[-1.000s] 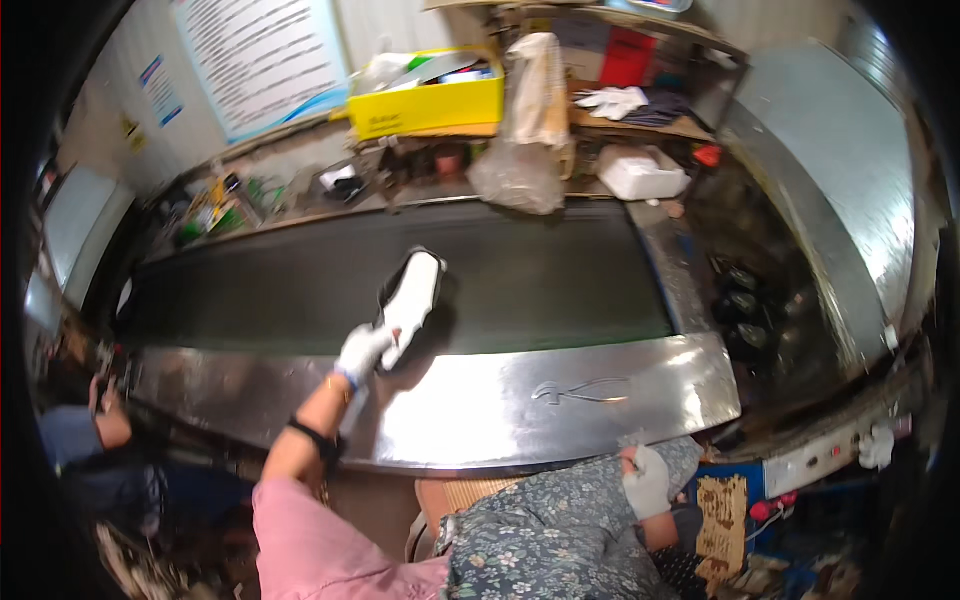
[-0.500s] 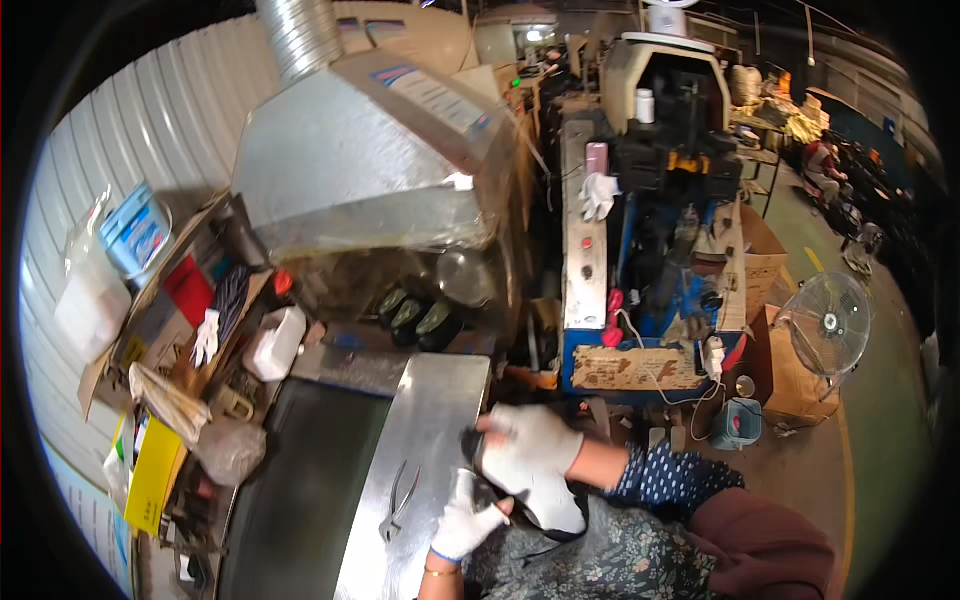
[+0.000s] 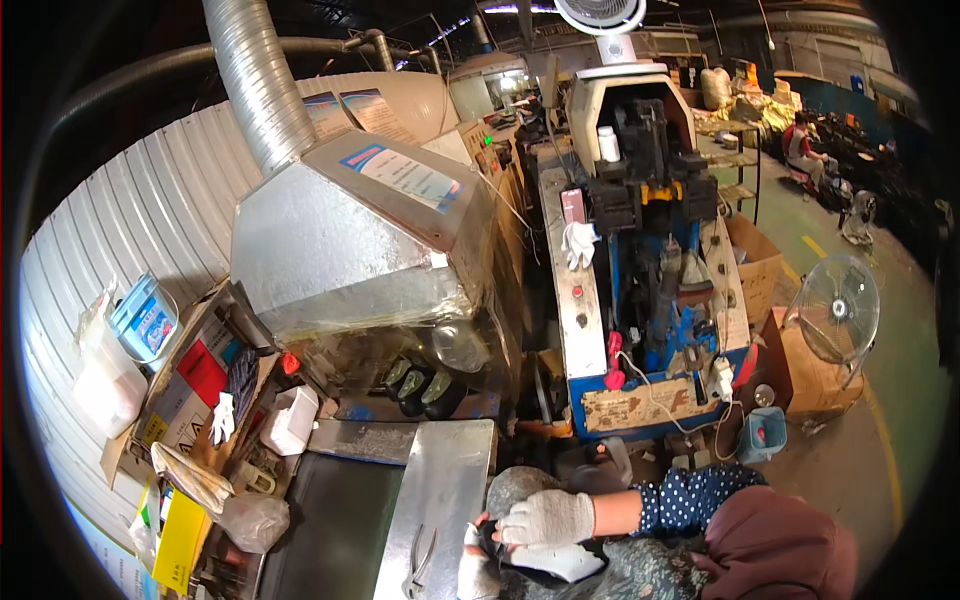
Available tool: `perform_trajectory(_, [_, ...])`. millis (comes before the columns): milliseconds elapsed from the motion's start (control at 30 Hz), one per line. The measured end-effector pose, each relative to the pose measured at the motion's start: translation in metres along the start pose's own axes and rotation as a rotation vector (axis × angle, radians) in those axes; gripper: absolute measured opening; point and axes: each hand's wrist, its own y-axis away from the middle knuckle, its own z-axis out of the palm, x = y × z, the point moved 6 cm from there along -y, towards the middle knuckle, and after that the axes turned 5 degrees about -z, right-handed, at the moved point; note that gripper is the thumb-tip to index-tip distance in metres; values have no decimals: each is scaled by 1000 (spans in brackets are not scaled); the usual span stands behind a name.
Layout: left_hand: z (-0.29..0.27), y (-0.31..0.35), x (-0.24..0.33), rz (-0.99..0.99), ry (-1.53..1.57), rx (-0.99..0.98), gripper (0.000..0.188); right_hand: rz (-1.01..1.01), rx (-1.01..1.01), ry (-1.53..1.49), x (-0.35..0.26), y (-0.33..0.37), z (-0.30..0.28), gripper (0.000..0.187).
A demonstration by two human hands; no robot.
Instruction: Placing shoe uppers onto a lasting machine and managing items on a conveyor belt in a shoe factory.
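Observation:
A white piece with black edging (image 3: pixel 565 563), which looks like a shoe upper, lies over my lap at the lower middle. My right hand (image 3: pixel 545 518), in a whitish knit glove with bare fingertips, is closed on its dark near-left edge. Opposite it, my left hand (image 3: pixel 478 572), also gloved, grips the same edge, its lower part cut off by the frame. Both hands meet at the edge, so the exact finger hold is partly hidden. Left of my hands, pincers (image 3: pixel 420 562) rest on a bare metal plate (image 3: pixel 440 470).
A dark conveyor belt (image 3: pixel 335 510) runs beside the plate toward a metal hood (image 3: pixel 350 250), with several black shoes (image 3: pixel 425 388) at its mouth. A cluttered shelf (image 3: pixel 215 420) stands left. Ahead right are a blue machine (image 3: pixel 640 405), a small bin (image 3: pixel 764 435) and a fan (image 3: pixel 832 310).
The view has tilted up, so the hands sit lower in it. My right hand has come down over the upper beside my left, and the upper has turned flatter across my lap.

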Motion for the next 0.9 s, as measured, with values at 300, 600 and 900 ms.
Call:
perform_trajectory(300, [-28,-43,-47,-265,157,275,45,111,56,-202,13,22,3,32])
perform_trajectory(600, [20,10,-20,264,-756,301,69,212,250,-261,27,27,13,25])
perform_trajectory(900, [29,17,8,304,-973,376,56,284,227,-203,23,15,22,21])
